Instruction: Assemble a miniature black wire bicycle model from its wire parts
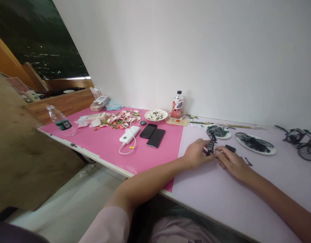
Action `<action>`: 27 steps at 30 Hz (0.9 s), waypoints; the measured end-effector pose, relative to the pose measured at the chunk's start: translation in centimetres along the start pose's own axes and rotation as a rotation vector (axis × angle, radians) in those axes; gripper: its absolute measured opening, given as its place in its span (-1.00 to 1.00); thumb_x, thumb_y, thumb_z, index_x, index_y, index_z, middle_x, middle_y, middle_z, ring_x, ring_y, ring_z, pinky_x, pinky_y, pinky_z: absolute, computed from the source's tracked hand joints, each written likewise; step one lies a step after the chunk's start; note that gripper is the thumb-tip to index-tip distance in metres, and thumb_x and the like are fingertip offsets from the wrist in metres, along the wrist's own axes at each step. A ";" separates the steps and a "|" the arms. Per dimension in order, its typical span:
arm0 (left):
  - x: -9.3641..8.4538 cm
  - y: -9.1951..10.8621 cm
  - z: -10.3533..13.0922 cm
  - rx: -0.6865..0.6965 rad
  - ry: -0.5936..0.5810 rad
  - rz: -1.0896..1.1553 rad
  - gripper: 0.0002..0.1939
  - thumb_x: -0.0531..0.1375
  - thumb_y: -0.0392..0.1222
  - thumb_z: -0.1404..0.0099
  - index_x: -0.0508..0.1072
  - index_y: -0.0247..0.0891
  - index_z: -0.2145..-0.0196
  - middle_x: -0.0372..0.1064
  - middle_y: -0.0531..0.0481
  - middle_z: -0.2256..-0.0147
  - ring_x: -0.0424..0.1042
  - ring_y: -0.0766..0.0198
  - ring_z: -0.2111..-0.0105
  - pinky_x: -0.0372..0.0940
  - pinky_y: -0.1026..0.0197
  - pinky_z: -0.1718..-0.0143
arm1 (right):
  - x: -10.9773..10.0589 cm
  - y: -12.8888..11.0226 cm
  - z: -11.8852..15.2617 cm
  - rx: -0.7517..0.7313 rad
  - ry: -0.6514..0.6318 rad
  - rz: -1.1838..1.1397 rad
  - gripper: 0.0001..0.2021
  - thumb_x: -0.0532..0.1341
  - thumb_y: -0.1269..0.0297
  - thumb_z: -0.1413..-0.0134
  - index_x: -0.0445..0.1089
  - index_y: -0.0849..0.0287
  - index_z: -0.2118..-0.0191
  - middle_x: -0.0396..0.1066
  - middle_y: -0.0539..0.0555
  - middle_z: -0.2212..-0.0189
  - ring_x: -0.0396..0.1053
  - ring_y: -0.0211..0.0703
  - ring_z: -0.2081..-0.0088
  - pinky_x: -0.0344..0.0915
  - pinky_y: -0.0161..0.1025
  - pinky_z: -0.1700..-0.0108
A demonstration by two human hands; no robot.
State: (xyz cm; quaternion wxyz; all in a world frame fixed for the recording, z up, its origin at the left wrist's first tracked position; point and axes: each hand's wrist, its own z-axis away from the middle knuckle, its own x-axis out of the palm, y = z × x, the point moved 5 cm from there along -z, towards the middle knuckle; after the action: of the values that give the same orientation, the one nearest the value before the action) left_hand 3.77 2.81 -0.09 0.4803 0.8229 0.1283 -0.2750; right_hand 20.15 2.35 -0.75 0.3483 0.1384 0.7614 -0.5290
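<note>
Over the pale part of the table, my left hand (197, 154) grips a small black openwork model part (210, 146), held upright between thumb and fingers. Close beside it, my right hand (230, 161) has its fingertips pinched together at the part's lower right; whatever they hold is too small to make out. Just behind the right hand lies a small black block (230, 148). Thin black pieces (248, 162) rest to its right. White plates with dark plastic pieces (219, 132) and with black wheels and parts (256, 144) stand further back. A black model bicycle (303, 141) is at the far right.
On the pink mat (109, 148) are two phones (156, 137), a white power bank (129, 135) with a cable, and many pink and green pieces (120, 118). A red-labelled bottle (177, 105) stands by the wall; a clear bottle (60, 121) is near the left edge.
</note>
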 end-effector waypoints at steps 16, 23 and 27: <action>0.1 -0.4 0.1 0.053 0.040 0.075 -0.40 0.33 -0.18 -0.21 0.40 -0.27 -0.21 0.41 -0.09 0.08 0.51 0.31 0.33 0.48 0.25 0.25 | -0.4 -0.5 0.1 -0.058 0.059 0.002 -0.70 0.11 -0.05 -0.35 0.33 0.07 0.25 0.47 0.04 0.41 0.39 -0.07 0.35 0.31 -0.20 0.31; -0.6 0.2 0.4 0.094 0.088 0.110 -0.54 0.28 -0.30 -0.20 0.46 -0.26 -0.08 0.38 -0.05 0.17 0.49 0.25 0.24 0.51 0.24 0.24 | -0.1 -0.9 -0.1 -0.088 0.067 0.041 -0.63 0.03 -0.01 -0.42 0.29 0.09 0.37 0.39 0.03 0.43 0.33 -0.09 0.36 0.26 -0.19 0.28; -0.7 0.0 0.3 0.071 0.114 0.099 -0.52 0.30 -0.30 -0.19 0.45 -0.27 -0.08 0.40 -0.06 0.15 0.49 0.26 0.25 0.52 0.24 0.27 | -0.1 -1.2 -0.2 -0.072 0.066 0.032 -0.60 0.02 -0.02 -0.43 0.24 0.10 0.40 0.32 -0.01 0.47 0.27 -0.14 0.40 0.20 -0.21 0.31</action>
State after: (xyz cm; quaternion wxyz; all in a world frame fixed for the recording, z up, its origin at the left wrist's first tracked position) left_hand 3.09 2.58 0.19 0.4560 0.8590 0.1046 -0.2080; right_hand 19.48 2.06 0.17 0.3363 0.1553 0.7885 -0.4909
